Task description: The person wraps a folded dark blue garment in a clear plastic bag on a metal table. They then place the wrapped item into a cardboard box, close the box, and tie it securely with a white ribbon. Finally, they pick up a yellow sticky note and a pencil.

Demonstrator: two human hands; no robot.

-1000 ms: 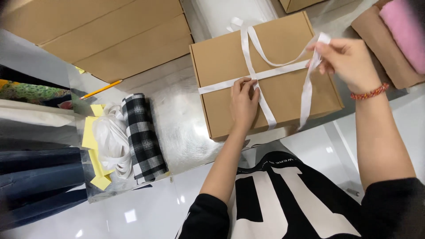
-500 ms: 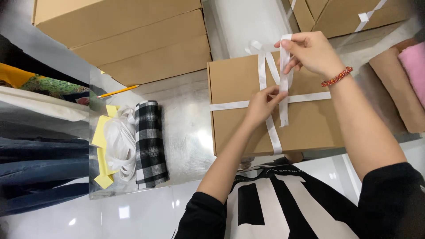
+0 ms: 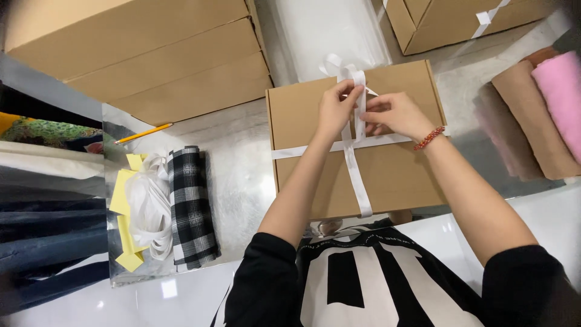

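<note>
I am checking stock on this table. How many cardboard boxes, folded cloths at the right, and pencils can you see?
Cardboard boxes: 5, one tied box, three stacked, one at top right
Folded cloths at right: 2, pink and tan
Pencils: 1
Total: 8

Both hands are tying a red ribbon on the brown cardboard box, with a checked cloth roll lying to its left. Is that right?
Not quite: the ribbon is white, not red, as the head view shows. The left hand and right hand do work it on the brown cardboard box, and the checked cloth roll lies to its left.
</note>
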